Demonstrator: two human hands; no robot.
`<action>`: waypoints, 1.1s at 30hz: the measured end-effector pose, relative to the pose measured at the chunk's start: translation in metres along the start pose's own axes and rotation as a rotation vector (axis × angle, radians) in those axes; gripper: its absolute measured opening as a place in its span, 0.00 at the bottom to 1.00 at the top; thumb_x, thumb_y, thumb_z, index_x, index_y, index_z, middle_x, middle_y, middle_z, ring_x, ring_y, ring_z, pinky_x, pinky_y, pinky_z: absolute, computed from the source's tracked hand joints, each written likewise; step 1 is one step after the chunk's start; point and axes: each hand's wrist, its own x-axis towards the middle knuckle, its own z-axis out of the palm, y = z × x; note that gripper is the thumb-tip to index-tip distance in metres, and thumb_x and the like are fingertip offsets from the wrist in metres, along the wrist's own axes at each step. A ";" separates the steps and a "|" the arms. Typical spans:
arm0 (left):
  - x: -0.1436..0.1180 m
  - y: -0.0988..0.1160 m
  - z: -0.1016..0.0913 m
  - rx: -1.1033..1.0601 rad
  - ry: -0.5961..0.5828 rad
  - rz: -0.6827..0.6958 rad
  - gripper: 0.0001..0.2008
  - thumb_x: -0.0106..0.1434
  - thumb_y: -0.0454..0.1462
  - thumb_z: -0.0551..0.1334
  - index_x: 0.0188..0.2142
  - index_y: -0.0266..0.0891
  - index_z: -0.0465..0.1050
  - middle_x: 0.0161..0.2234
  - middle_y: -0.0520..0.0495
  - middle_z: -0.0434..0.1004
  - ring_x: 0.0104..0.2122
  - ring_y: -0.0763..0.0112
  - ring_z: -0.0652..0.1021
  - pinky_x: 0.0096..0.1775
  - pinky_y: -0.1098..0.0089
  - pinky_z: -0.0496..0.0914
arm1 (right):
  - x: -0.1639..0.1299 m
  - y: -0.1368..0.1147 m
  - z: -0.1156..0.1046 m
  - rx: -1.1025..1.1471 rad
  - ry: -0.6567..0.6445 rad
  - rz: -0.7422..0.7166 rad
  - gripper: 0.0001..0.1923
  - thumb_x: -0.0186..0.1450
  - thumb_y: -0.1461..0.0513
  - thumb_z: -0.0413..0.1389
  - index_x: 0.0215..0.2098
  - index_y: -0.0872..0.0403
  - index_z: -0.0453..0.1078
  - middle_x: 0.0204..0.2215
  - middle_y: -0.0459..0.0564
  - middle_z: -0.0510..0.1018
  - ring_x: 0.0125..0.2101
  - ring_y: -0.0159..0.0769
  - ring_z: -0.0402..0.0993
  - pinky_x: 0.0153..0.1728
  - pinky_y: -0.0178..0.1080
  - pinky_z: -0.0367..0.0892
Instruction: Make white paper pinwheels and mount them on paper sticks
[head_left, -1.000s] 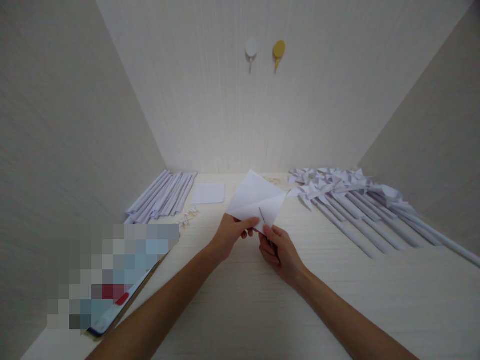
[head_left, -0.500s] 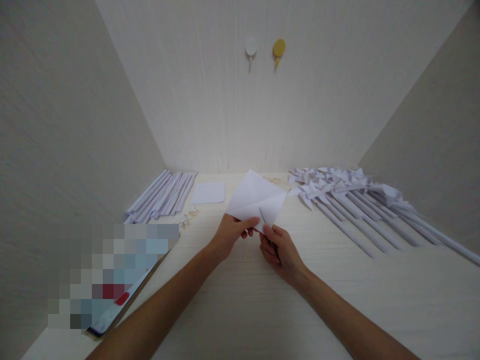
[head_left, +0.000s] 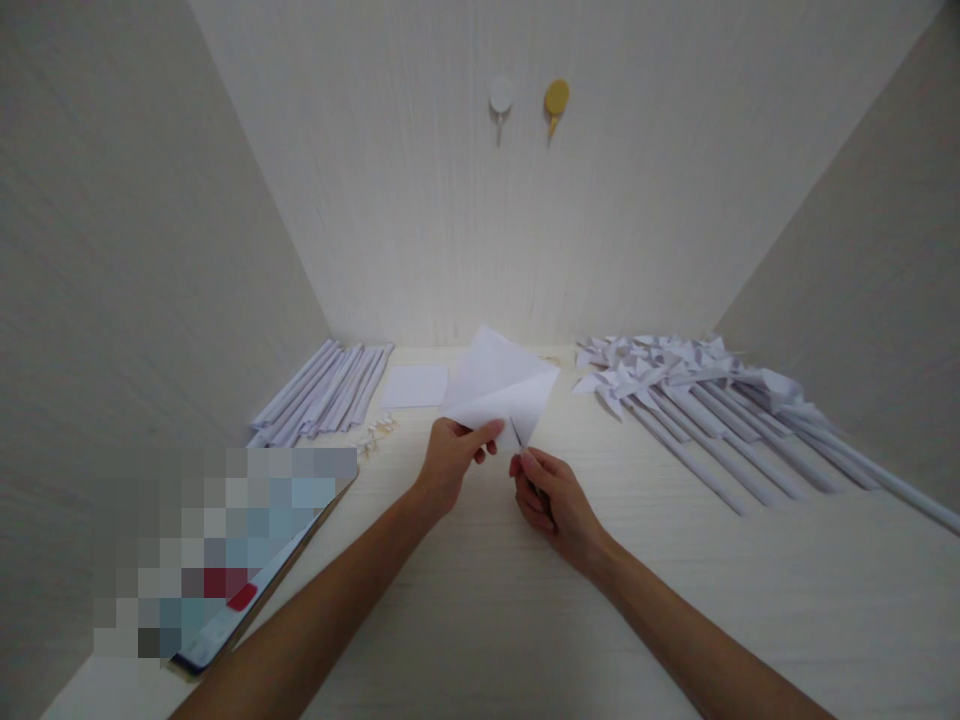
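A pale wooden desk [head_left: 465,620] sits inside a three-walled alcove, seen from above by the person working at it. At the far left edge lies a flat object [head_left: 225,560], blurred out and not identifiable. Behind it, a bundle of rolled white paper sticks [head_left: 322,392] lies side by side against the left wall, kept well apart from the work area. Just right of them is a small pile of pale pins [head_left: 377,432] and a flat white paper square [head_left: 414,386].

At the centre, the left hand [head_left: 450,462] pinches the lower edge of a creased white paper sheet [head_left: 499,385] between thumb and fingers, holding it tilted up off the desk, seemingly so its corner is free to work on. The right hand [head_left: 551,495] is curled closed around a thin dark tool [head_left: 516,433] whose tip meets the sheet's lower corner; what the tool is cannot be told.

To the right, finished white paper pinwheels [head_left: 675,380] on long sticks lie fanned out, heads toward the back wall. Two hooks, a white hook [head_left: 501,97] and a yellow hook [head_left: 556,98], are fixed on the back wall.
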 end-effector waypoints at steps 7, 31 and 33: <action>0.008 0.010 -0.004 -0.207 0.175 0.069 0.11 0.38 0.36 0.66 0.23 0.32 0.71 0.24 0.49 0.74 0.27 0.74 0.72 0.31 0.73 0.68 | -0.001 0.002 -0.001 -0.051 -0.039 -0.014 0.17 0.52 0.50 0.54 0.22 0.55 0.60 0.08 0.33 0.53 0.08 0.17 0.41 0.08 0.26 0.36; 0.015 0.009 -0.019 0.258 -0.093 0.088 0.11 0.48 0.42 0.61 0.21 0.34 0.69 0.16 0.54 0.67 0.17 0.79 0.67 0.19 0.77 0.62 | 0.003 0.003 -0.009 -0.374 0.300 -0.207 0.14 0.55 0.51 0.52 0.29 0.54 0.65 0.14 0.40 0.62 0.12 0.22 0.52 0.11 0.30 0.45; 0.014 0.010 -0.019 0.298 -0.119 0.087 0.12 0.48 0.43 0.61 0.23 0.35 0.69 0.18 0.52 0.69 0.17 0.77 0.69 0.18 0.77 0.63 | 0.004 0.004 -0.011 -0.389 0.306 -0.221 0.14 0.56 0.51 0.52 0.29 0.54 0.66 0.13 0.39 0.62 0.11 0.22 0.51 0.11 0.30 0.44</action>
